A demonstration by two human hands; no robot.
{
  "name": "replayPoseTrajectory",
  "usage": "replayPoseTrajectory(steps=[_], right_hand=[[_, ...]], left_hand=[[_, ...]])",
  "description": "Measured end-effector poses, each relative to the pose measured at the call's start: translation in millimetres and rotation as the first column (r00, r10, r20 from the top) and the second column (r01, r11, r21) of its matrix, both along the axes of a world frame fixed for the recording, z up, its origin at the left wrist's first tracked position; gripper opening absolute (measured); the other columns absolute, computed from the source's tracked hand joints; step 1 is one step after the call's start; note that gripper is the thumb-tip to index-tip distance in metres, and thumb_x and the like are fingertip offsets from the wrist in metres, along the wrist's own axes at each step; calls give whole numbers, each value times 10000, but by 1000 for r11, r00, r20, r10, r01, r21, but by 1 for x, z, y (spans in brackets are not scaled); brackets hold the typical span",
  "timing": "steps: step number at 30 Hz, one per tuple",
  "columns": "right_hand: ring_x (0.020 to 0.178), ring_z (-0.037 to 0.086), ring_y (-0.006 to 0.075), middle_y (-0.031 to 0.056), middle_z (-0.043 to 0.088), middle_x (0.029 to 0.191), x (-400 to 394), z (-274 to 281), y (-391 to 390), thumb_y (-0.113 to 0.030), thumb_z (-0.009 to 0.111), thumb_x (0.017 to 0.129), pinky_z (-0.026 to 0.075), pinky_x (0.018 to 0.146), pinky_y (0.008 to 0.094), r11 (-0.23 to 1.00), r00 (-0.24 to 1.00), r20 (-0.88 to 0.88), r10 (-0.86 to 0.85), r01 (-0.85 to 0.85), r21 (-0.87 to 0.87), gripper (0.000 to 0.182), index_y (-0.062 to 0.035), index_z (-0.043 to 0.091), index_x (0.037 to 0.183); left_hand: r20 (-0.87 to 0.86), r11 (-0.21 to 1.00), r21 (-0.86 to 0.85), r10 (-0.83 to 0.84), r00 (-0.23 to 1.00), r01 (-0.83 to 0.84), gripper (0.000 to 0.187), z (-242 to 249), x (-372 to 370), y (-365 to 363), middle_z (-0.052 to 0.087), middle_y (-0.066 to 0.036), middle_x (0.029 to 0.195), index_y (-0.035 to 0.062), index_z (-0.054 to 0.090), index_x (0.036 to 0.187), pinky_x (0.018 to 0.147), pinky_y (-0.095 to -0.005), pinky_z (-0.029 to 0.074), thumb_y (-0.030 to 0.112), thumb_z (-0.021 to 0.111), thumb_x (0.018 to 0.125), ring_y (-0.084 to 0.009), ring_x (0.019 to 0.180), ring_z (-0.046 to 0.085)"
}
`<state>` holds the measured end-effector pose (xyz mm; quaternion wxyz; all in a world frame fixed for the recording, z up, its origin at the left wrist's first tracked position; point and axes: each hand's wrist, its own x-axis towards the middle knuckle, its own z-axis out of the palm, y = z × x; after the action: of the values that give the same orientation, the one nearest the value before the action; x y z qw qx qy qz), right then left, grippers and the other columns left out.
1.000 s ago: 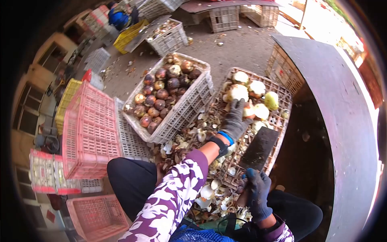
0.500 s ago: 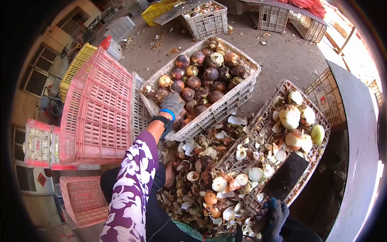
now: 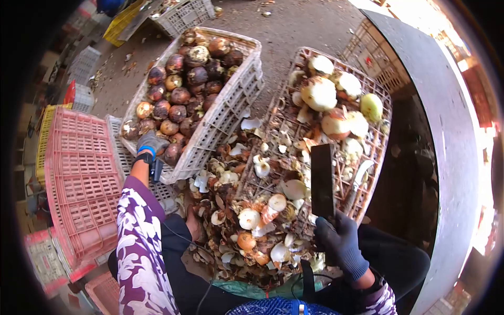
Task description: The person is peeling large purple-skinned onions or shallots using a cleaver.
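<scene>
My left hand (image 3: 151, 142), in a grey glove, reaches into the near left corner of a white crate (image 3: 231, 107) heaped with round, brown-skinned produce (image 3: 180, 96). Its fingers curl down over one of these pieces and are partly hidden. My right hand (image 3: 341, 239), in a dark glove, is closed round the handle of a cleaver (image 3: 323, 178), its broad dark blade pointing away from me. Behind the blade lies an upturned crate (image 3: 268, 157) used as a work surface. On its far end sit several pale, peeled pieces (image 3: 318, 93) and a greenish one (image 3: 371, 107).
Peelings and cut ends (image 3: 215, 205) are heaped between my legs and over the upturned crate. Pink crates (image 3: 84, 173) stand on the left, and a grey board (image 3: 430, 94) leans along the right. At the back is another white crate (image 3: 184, 16).
My right hand has raised the cleaver from lying over the upturned crate to pointing forward. The view has turned to the right. My left hand stays at the same corner of the white crate.
</scene>
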<state>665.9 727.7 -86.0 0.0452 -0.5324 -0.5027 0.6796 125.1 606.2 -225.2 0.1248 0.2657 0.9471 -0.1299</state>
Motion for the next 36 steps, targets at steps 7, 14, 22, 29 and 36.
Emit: replayPoseTrajectory(steps=[7, 14, 22, 29, 36], right_hand=[[682, 600, 397, 220, 591, 670, 13, -18, -5, -233, 567, 832, 471, 641, 481, 579, 835, 374, 404, -550, 602, 243, 8, 574, 804], [546, 619, 237, 129, 602, 601, 38, 7, -41, -203, 562, 829, 512, 555, 385, 845, 839, -96, 535, -531, 70, 241, 30, 586, 771], [526, 572, 153, 74, 568, 606, 58, 9, -29, -182, 579, 842, 480, 495, 305, 995, 969, -242, 54, -72, -64, 231, 33, 562, 760], [560, 606, 193, 134, 603, 614, 48, 2, -34, -212, 581, 837, 508, 564, 359, 991, 975, -202, 95, -112, -76, 292, 72, 588, 770], [538, 619, 208, 152, 608, 619, 40, -8, -33, -216, 580, 839, 516, 559, 356, 983, 950, -258, 174, -154, 95, 302, 78, 570, 771]], left_hand=[[414, 704, 693, -213, 885, -155, 564, 68, 58, 25, 645, -120, 1068, -16, 593, 1136, 847, -317, 481, 339, 758, 730, -204, 953, 616], [699, 475, 713, -546, 462, -516, 515, 137, 218, 47, 605, -84, 1140, 12, 511, 1231, 930, -319, 477, 229, 715, 811, -181, 1033, 594], [419, 574, 819, -614, 669, 13, 593, 93, 362, 57, 588, -135, 1178, -7, 524, 1236, 957, -337, 439, 256, 773, 767, -214, 1084, 560], [134, 515, 743, -741, 658, 428, 752, 92, 354, 48, 482, -257, 1268, -18, 369, 1360, 1016, -412, 379, 266, 740, 770, -385, 1209, 462], [434, 744, 632, -572, 696, 217, 796, 87, 344, 38, 500, -239, 1243, -30, 361, 1349, 980, -368, 429, 303, 773, 754, -322, 1151, 525]])
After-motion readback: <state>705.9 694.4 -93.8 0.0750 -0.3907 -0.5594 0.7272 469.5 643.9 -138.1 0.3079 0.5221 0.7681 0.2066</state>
